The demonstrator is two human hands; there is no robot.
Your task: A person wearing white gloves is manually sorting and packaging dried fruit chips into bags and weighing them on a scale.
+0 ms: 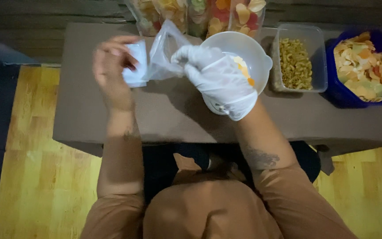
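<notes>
My left hand (111, 66) is bare and pinches one edge of a clear plastic bag (162, 55) above the brown table (85, 110). My right hand (215, 77) wears a thin white plastic glove and grips the other side of the same bag, holding it apart. Just behind my right hand sits a white bowl (253, 51) with a few yellow and orange chips inside.
A clear rectangular tub of small yellowish snack pieces (296, 62) stands right of the bowl. A blue basin heaped with coloured chips (362, 66) is at the far right. Several filled clear bags of chips (200, 15) line the table's back edge. Wooden floor lies on both sides.
</notes>
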